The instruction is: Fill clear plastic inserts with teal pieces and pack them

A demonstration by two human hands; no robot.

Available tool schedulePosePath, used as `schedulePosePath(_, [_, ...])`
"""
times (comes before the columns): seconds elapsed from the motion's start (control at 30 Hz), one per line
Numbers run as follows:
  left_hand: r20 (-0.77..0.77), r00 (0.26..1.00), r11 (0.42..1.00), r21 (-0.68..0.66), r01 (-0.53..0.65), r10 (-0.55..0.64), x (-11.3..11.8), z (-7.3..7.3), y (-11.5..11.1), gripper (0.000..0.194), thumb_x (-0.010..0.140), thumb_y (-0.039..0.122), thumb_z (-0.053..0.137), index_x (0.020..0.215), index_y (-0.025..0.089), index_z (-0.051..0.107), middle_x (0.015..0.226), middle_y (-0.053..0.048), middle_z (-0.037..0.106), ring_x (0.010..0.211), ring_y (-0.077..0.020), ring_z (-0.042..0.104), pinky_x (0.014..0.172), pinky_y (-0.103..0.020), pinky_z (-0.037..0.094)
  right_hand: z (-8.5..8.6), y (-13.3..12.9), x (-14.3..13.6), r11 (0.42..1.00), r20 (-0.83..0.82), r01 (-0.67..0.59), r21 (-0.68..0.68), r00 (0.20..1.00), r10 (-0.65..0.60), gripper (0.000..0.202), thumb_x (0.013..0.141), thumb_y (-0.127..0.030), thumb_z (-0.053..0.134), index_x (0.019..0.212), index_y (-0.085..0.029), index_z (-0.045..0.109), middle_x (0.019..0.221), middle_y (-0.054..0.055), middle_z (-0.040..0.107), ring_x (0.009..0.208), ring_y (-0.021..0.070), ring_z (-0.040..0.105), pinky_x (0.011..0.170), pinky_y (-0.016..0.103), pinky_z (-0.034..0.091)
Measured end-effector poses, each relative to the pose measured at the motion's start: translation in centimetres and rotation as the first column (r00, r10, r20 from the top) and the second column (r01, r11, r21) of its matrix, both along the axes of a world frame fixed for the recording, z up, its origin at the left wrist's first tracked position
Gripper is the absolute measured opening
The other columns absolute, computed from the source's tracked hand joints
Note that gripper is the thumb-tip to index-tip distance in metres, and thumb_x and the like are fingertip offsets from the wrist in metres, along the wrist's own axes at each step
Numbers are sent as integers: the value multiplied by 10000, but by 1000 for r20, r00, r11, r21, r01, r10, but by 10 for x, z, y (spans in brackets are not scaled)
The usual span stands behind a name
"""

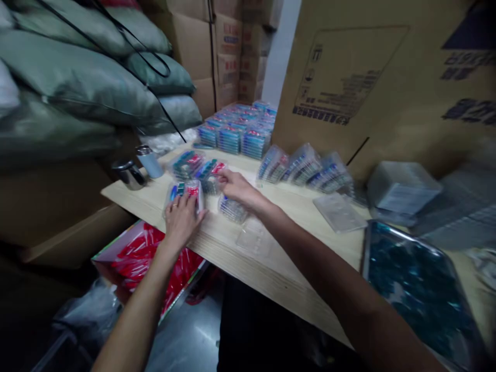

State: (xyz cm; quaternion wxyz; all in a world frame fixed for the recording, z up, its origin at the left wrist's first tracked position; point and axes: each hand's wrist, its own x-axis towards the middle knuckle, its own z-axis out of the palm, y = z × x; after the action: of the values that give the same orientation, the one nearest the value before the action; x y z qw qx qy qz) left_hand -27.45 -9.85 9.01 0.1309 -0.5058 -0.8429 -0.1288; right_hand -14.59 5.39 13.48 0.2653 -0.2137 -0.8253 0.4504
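My left hand (pixel 181 216) lies over a clear plastic case (pixel 200 199) holding blue, green and red pieces. Its fingers are spread on the contents, with the thumb out to the right. My right hand (pixel 235 186) is closed, fingertips together, beside the red pieces in a second filled case (pixel 208 176). What it pinches, if anything, is too small to make out. Behind these sits another filled case (pixel 186 164). Below my right hand is a stack of clear cases (pixel 231 209), and a clear flat lid or tray (pixel 253 237) lies nearer the table edge.
Stacked filled cases (pixel 230 138) stand at the back; tilted stacks (pixel 302 163) lean by a large carton (pixel 349 62). Right are a clear panel (pixel 339 213) and a metal tray (pixel 418 294) of dark green pieces. Left are a flask (pixel 149 163), a cup (pixel 129 175) and a box of red pieces (pixel 143 253).
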Motion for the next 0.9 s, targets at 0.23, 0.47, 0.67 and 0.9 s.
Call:
schedulePosePath(0.23, [9, 1000, 1000, 30, -7, 7, -26, -9, 5, 548, 887, 374, 502, 1383, 140, 504, 1517, -155, 429, 1421, -394, 309, 1143, -562, 247, -27, -8, 136, 957, 282, 160, 241, 932, -227, 358, 890, -132, 453, 1199, -116, 634, 1126, 125, 691, 1029, 219, 630, 963, 372, 466])
schedulePosePath(0.47, [222, 897, 918, 205, 339, -381, 91, -6, 10, 392, 961, 348, 384, 1224, 191, 629, 1233, -120, 648, 1209, -252, 565, 1082, -418, 401, -94, -87, 200, 906, 530, -97, 411, 834, -151, 601, 806, -80, 502, 1404, -136, 467, 1547, 193, 360, 1399, 332, 359, 1077, 496, 381])
schedulePosePath(0.67, [467, 549, 584, -84, 808, -693, 184, -43, 17, 638, 801, 410, 686, 1396, 244, 527, 1542, -103, 427, 1473, -309, 291, 1166, -500, 329, -99, -85, 251, 907, 508, 6, 421, 827, -242, 542, 782, -162, 594, 1305, -53, 498, 1516, 283, 339, 1430, 411, 272, 1090, 586, 356])
schedulePosePath(0.9, [453, 500, 663, 348, 663, -738, 220, -44, 59, 300, 920, 331, 473, 1153, 242, 638, 1100, -102, 724, 1031, -248, 690, 964, -426, 540, -63, -74, 301, 836, 66, 435, 335, 874, -481, 357, 934, -140, 408, 1278, -182, 493, 1381, 155, 501, 1361, 216, 416, 1115, 424, 408])
